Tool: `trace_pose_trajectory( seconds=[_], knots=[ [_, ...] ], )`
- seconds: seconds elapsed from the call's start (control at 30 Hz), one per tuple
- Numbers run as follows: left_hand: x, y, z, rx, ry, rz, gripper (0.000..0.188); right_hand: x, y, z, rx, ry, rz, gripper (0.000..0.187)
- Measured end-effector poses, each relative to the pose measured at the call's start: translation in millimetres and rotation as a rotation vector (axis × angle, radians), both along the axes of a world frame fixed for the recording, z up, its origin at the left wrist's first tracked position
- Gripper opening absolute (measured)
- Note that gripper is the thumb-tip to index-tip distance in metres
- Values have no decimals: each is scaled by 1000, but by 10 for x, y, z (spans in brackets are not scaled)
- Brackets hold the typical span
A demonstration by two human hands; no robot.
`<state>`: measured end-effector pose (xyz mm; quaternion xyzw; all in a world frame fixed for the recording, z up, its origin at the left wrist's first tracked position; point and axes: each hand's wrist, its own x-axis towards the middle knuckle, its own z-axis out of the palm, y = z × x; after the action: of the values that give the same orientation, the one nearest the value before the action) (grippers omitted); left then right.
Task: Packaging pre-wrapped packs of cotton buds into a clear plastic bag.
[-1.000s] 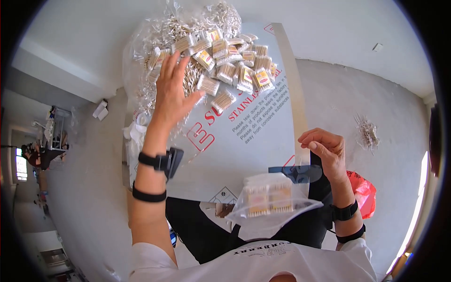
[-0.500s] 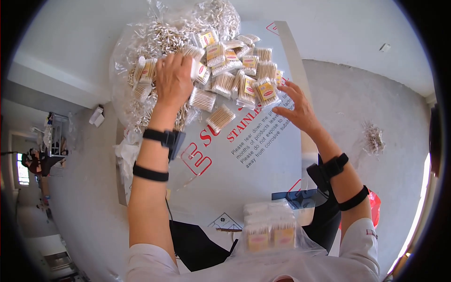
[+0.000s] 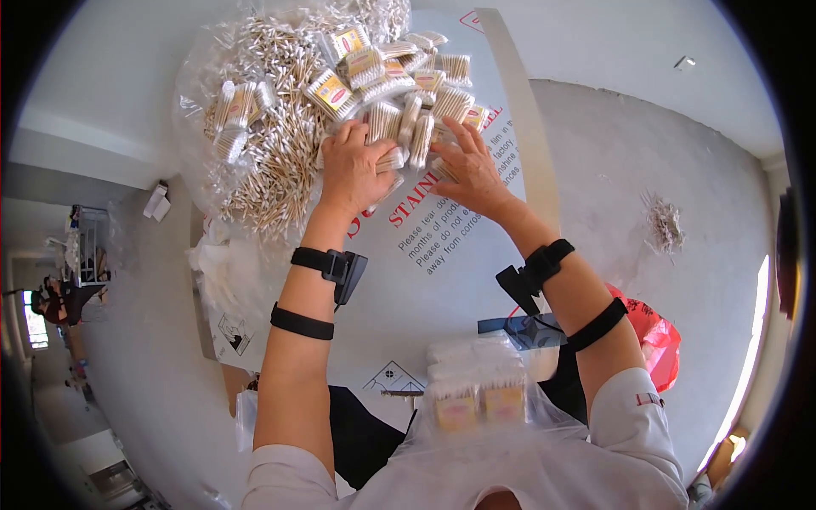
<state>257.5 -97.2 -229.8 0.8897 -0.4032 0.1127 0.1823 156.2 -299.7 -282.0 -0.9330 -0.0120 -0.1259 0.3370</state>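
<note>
My left hand (image 3: 353,174) bends over small clear packets of cotton swabs at the near edge of a pile, its fingers curled on a packet (image 3: 390,160) that shows beside the thumb. My right hand (image 3: 474,177) reaches in from the other side, fingers apart, its fingertips against the packets at the pile's right edge. Between the hands several packets stand on edge, one of them a narrow upright packet (image 3: 421,141). Behind lie more packets with yellow labels, among them a labelled packet (image 3: 331,93). The palms hide part of what lies beneath them.
Loose cotton swabs (image 3: 276,183) heap in a large clear bag on the left of the printed sheet-covered table (image 3: 408,297). Close to my body is a clear bag of stacked packets (image 3: 476,382). A red bag (image 3: 650,336) and scattered swabs (image 3: 663,223) lie to the right.
My left hand has come nearer and to the right, leaving a labelled packet on the heap. My right hand has moved left against the packets. The whole view has shifted.
</note>
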Motion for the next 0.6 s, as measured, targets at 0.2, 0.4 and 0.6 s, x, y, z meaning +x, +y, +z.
trace_pose_trajectory(
  seconds=[0.2,0.4,0.6],
  knots=[
    [-570,212,-73,194,-77,18,31,-520,164,45,14,44,232,71],
    [-964,402,81,46,-183,45,27,-952,166,173,167,169,142,83],
    [-1340,470,-139,-591,988,269,29,-1092,225,177,11,191,-83,75]
  ],
)
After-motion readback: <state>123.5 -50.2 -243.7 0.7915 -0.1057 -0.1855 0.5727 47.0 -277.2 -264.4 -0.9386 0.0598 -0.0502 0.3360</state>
